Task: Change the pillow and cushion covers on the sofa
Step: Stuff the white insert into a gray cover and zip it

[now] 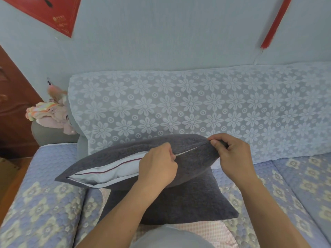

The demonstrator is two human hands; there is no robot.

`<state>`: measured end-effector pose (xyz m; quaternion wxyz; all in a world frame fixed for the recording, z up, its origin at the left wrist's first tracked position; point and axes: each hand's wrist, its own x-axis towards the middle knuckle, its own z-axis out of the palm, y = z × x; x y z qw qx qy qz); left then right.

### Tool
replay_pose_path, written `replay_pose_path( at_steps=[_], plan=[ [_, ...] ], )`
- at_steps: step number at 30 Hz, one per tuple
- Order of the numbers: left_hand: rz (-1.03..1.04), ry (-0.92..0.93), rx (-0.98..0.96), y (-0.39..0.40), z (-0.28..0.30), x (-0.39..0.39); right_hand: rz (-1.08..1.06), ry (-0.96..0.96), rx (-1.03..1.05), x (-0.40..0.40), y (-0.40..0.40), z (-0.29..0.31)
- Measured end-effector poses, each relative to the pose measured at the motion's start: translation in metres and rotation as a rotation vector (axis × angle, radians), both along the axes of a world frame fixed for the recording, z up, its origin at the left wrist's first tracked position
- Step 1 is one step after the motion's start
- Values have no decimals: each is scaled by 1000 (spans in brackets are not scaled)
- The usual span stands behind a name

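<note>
Dark grey textured fabric pillow, held on edge above a second dark grey cushion lying on the blue floral quilted sofa seat near its left end. Its zip seam is open on the left side, exposing a white inner pillow. Left hand pinches what appears to be the zip pull; right hand grips the pillow's right corner. A lace-covered backrest stands behind.
</note>
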<state>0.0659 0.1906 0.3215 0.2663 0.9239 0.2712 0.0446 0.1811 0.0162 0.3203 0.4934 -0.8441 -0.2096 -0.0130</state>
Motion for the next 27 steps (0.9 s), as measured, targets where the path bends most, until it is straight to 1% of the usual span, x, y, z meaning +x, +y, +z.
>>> replay_pose_path(
  at_steps=[5, 9, 12, 14, 16, 18, 19, 21, 22, 23, 25, 27],
  plan=[
    [31, 40, -6, 8, -17, -1, -76, 46, 6, 19, -8, -8],
    [35, 42, 44, 13, -19, 3, -129, 93, 42, 29, -11, -12],
    [43, -2, 75, 21, -30, 2, -186, 123, 71, 36, -15, -16],
    [-8, -40, 74, 22, -39, 2, -204, 160, 53, 39, -16, -18],
    [-9, -68, -112, 21, -46, 3, -186, 212, -19, 43, -19, -21],
    [25, -63, -314, 21, -50, 6, -165, 213, -145, 44, -20, -22],
    [35, -58, -367, 21, -52, 7, -183, 133, -247, 42, -20, -24],
    [34, -37, -424, 21, -55, 11, -222, -205, -440, 32, -13, -28],
    [22, -23, -445, 21, -54, 12, -196, -342, -478, 22, -4, -29],
    [7, -10, -463, 21, -53, 14, -118, -410, -486, 12, 7, -32],
    [-21, 2, -505, 23, -50, 19, 119, -416, -502, -7, 31, -46],
    [-50, 5, -559, 25, -49, 23, 259, -362, -563, -21, 47, -66]
  ],
)
